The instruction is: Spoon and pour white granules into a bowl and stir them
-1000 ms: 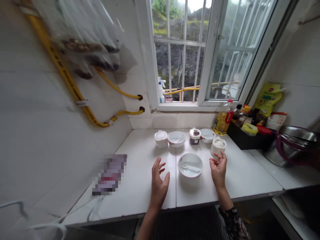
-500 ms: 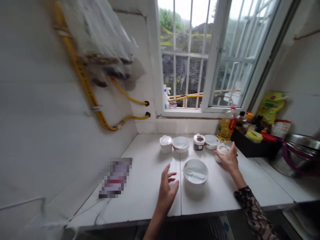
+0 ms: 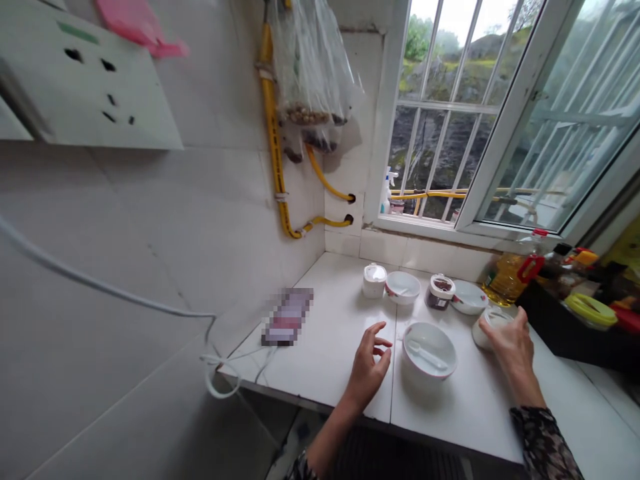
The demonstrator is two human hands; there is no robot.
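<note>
In the head view, your right hand (image 3: 511, 343) curves around the white jar (image 3: 481, 337), thumb against its near side and the other fingers partly hidden behind. The jar stands on the counter (image 3: 335, 357), right of the large bowl (image 3: 436, 341). Your left hand (image 3: 369, 363) holds nothing, fingers loosely bent and parted, just left of that bowl.

White worktop (image 3: 335, 360): along back edge, left to right, white tub (image 3: 373, 284), first bowl (image 3: 403, 297), dark-filled tub (image 3: 439, 293), second bowl (image 3: 470, 300), oil bottle (image 3: 509, 277); black box (image 3: 560, 323) farther right. Blurred flat object (image 3: 289, 318) near left edge. Third bowl (image 3: 441, 341) toward front edge, third tub (image 3: 481, 338) just right.
</note>
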